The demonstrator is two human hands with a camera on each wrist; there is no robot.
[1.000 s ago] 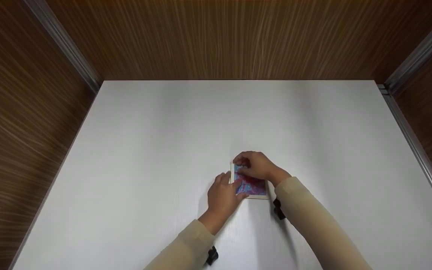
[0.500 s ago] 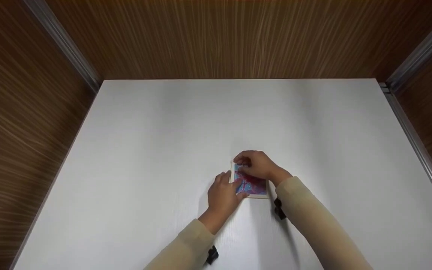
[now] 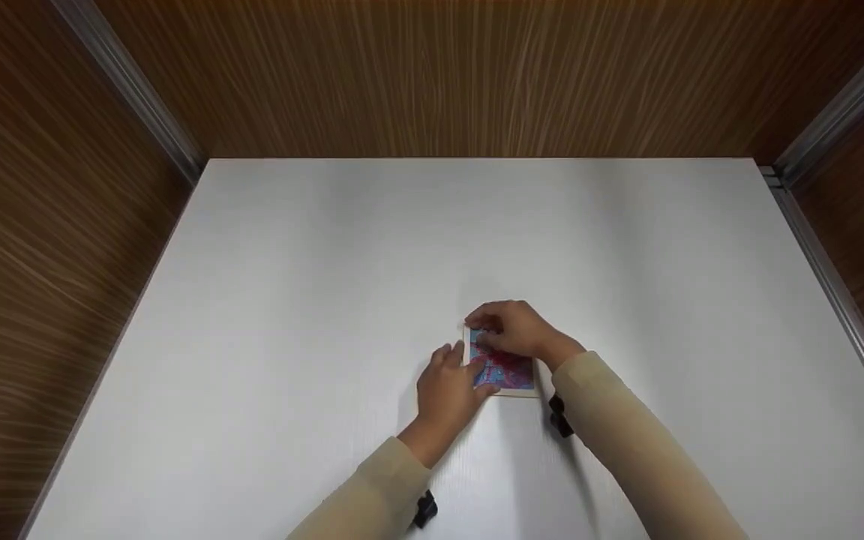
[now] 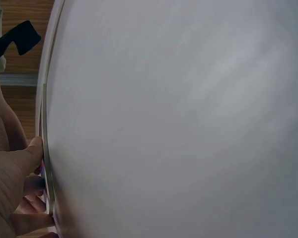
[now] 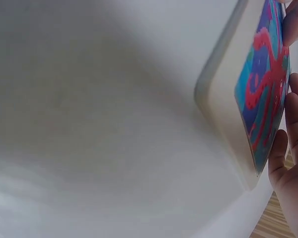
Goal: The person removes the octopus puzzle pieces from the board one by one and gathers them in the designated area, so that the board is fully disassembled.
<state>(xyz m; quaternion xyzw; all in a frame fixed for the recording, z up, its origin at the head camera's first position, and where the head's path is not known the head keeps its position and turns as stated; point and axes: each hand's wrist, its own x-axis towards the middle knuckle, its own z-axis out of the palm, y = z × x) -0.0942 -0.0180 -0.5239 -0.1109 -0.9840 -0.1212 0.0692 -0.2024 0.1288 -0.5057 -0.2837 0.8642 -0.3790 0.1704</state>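
Observation:
A small flat board with a pale border lies on the white table under both hands. Its picture shows a red octopus-like figure on blue and purple. My left hand rests at the board's near-left corner. Its thumb touches the near edge, one finger lies on the picture and others reach along the left side. Over the far-left part, my right hand has its fingers curled, with fingertips at the corner and the thumb on the picture. This hand covers the board's far edge.
The white table is enclosed by wood-grain panels at the back and sides. Metal rails run up the back corners. Dark wrist attachments show beside the beige sleeves.

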